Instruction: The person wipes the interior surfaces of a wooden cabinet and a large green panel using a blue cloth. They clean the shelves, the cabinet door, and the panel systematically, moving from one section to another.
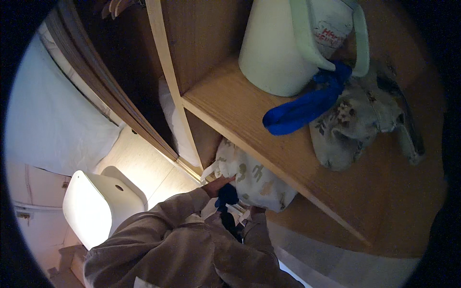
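Note:
A white cloth bundle with a grey and beige print (252,176) sits partly inside the lower compartment, under the wooden shelf. My left hand (219,185) grips its near left edge. Against the bundle's near lower side is my right hand (257,210), with its fingers mostly hidden by the cloth. A dark blue cloth (227,196) hangs between my forearms, close to my left hand. On the shelf (230,97) above stands a pale green plastic bin (275,54) with handles. A bright blue sock-like cloth (302,108) lies beside it, next to a crumpled floral fabric item (349,126).
White cloth (176,126) shows in the dark closet section left of the upright wooden divider (169,54). Hangers (116,9) are at the top. A sliding-door edge (119,86) runs diagonally. A white box-shaped piece with an oval hole (122,194) stands on the floor, near a pale sheet (57,108).

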The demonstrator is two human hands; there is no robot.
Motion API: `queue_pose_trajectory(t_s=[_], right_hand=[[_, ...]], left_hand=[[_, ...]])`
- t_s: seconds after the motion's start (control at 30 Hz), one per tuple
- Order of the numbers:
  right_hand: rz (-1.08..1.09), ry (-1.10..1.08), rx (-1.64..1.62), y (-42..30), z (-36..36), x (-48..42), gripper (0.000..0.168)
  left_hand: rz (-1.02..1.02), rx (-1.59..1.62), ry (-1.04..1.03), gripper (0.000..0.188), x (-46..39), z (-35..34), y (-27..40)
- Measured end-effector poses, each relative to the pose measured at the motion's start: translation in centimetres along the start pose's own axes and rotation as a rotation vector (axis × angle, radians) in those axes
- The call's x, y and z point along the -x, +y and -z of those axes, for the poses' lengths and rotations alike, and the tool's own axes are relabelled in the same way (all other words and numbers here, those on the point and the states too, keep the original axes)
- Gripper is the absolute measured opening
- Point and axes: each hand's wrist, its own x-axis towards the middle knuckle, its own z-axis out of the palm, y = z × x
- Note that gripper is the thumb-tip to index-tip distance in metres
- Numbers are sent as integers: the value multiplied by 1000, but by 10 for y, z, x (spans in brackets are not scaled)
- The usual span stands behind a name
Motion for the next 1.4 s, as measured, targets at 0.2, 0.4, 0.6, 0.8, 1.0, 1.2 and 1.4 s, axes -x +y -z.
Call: queue_pose_trajectory(t_s=[0.2,0.4,0.6,0.8,1.0,1.2,1.4], right_hand=[[34,-2,7,-27,-13,-24,51],[59,-2,1,-31,-17,-30,48],[32,-63,27,-13,59,2,46],[43,127,422,46,116,67,37],[-215,-298,598,120,13,173,52],[68,-594,1069,156,-57,207,43],[254,-773,1462,160,-77,226,38]], left_hand=[[-74,-202,114,72,-54,2,35],[-77,-19,164,68,-62,11,20],[-64,607,225,66,2,1,18],[315,1067,346,50,81,-8,108],[241,1118,423,33,130,-25,56],[106,806,635,25,158,-32,120],[-135,328,762,20,191,-38,151]])
